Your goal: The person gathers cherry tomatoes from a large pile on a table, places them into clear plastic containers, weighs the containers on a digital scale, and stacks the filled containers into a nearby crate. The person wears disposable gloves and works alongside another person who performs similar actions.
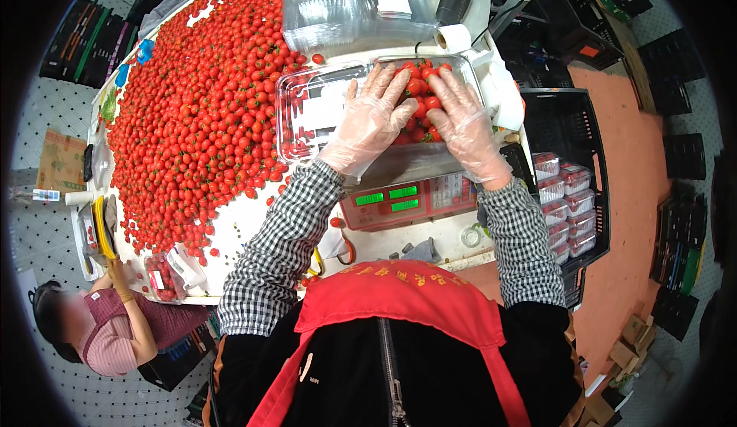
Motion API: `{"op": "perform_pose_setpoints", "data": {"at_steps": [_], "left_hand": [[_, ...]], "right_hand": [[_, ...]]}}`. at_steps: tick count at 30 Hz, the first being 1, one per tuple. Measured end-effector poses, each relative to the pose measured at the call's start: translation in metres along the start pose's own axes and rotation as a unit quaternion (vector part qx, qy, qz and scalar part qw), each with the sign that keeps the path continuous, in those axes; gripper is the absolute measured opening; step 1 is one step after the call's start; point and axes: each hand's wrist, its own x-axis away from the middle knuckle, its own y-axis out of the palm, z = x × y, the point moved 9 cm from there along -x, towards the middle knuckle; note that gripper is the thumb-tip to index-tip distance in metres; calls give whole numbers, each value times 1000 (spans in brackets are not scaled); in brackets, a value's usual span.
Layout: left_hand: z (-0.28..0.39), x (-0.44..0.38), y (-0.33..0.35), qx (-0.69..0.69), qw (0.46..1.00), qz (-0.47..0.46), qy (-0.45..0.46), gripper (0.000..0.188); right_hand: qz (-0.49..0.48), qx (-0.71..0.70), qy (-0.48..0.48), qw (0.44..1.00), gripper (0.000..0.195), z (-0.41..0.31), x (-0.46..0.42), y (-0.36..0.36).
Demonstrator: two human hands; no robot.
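Note:
A clear plastic clamshell container [478, 75] filled with cherry tomatoes [419, 96] sits on the platform of a red digital weighing scale [380, 205]. Its lid [291, 113] is folded out to the left. My left hand [371, 119], in a thin clear glove, lies along the hinge side with its fingertips against the tomatoes. From the other side my right hand [465, 127], gloved likewise, rests on the tomatoes at the right wall. Both hands have their fingers spread and lifted nothing from the container. Parts of the fruit are hidden beneath the palms.
A big heap of loose cherry tomatoes [207, 122] covers the table's left side. Stacked clear containers [328, 12] and a label roll [454, 39] lie at the back. Right of me, a black crate [596, 196] holds packed punnets [567, 202]. A co-worker [109, 329] is at the lower left.

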Motion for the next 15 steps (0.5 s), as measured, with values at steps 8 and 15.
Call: {"op": "perform_pose_setpoints", "data": {"at_steps": [8, 15], "left_hand": [[-30, -17, -6, 284, 949, 71, -118, 60], [-65, 41, -78, 396, 871, 217, -192, 46]], "right_hand": [[-2, 47, 126, 991, 54, 51, -18, 9], [123, -204, 252, 938, 31, 79, 34, -27]]}}
